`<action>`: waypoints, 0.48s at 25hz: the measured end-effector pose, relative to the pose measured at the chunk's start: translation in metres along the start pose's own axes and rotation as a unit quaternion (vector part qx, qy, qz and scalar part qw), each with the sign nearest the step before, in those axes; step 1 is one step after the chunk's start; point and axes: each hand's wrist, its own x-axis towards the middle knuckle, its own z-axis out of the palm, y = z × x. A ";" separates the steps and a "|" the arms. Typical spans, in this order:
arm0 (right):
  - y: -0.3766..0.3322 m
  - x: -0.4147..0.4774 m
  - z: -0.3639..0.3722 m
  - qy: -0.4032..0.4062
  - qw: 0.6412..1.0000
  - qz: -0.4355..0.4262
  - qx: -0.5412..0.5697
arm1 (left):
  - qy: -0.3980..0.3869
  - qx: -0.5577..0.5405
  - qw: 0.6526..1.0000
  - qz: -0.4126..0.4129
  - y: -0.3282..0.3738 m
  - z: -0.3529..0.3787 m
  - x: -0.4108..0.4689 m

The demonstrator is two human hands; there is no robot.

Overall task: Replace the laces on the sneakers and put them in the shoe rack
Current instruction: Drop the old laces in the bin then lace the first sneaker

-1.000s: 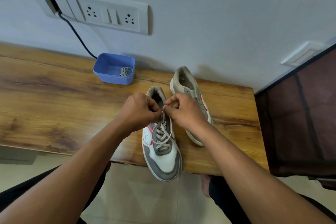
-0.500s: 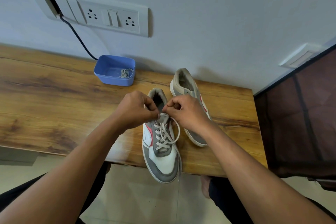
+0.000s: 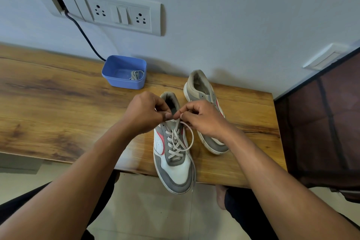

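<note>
A white and grey sneaker (image 3: 174, 163) with pink side trim lies on the wooden table (image 3: 58, 103), heel toward the wall. Its toe hangs over the table's near edge. A pale lace (image 3: 174, 143) runs crisscross up its eyelets.

Both hands meet just above the top of the tongue. The left hand (image 3: 147, 113) has its fingers curled, thumb and forefinger pinching the lace at the topmost eyelets. The right hand (image 3: 203, 119) is also curled and pinches the lace right beside the left fingertips. From this grip a loop of lace swings out to the right and comes back over the lacing. A loose strand trails down the shoe's right side past the toe.

The second sneaker (image 3: 197, 85) lies just to the right of the first and a little nearer the wall, also heel toward the wall. The right hand and wrist cover its middle part.

Near the wall, left of the shoes, a blue plastic tub (image 3: 124, 80) sits on the table with a bundled grey lace (image 3: 136, 74) inside. A white socket panel (image 3: 116, 13) is on the wall above, and a dark cable (image 3: 85, 39) runs from it down behind the tub. At the right stands a dark brown fabric-fronted unit (image 3: 321, 122), just past the table's end. Pale floor tiles (image 3: 155, 212) show below, between the person's dark trouser legs.
</note>
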 end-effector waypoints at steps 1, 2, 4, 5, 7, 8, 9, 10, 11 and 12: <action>0.000 0.000 0.000 -0.003 1.000 -0.001 -0.003 | -0.007 -0.002 1.000 0.001 0.000 -0.001 0.000; 0.001 0.001 -0.001 -0.003 1.000 0.000 -0.007 | -0.012 -0.006 1.000 0.006 0.000 -0.001 -0.001; 0.000 0.001 -0.001 -0.002 1.000 0.006 -0.008 | -0.016 -0.005 1.000 0.017 0.001 0.001 -0.004; 0.000 0.002 0.000 0.002 1.000 0.008 -0.006 | -0.022 0.001 1.000 0.019 0.001 0.002 -0.005; 0.003 0.003 0.001 0.015 1.000 0.006 -0.001 | -0.046 0.023 0.998 0.023 0.002 0.004 -0.006; 0.004 0.003 0.002 0.019 1.000 0.002 -0.001 | -0.052 0.028 0.998 0.026 0.002 0.005 -0.007; 0.005 0.003 0.001 0.020 1.000 -0.004 -0.001 | -0.049 0.031 0.998 0.029 0.003 0.006 -0.007; 0.006 0.003 0.001 0.019 1.000 -0.009 -0.002 | -0.041 0.031 0.998 0.029 0.003 0.007 -0.008; 0.006 0.003 0.000 0.017 1.000 -0.015 -0.003 | -0.032 0.029 0.999 0.028 0.005 0.007 -0.009; 0.006 0.003 0.000 0.015 1.000 -0.021 -0.007 | -0.027 0.027 0.999 0.026 0.005 0.007 -0.009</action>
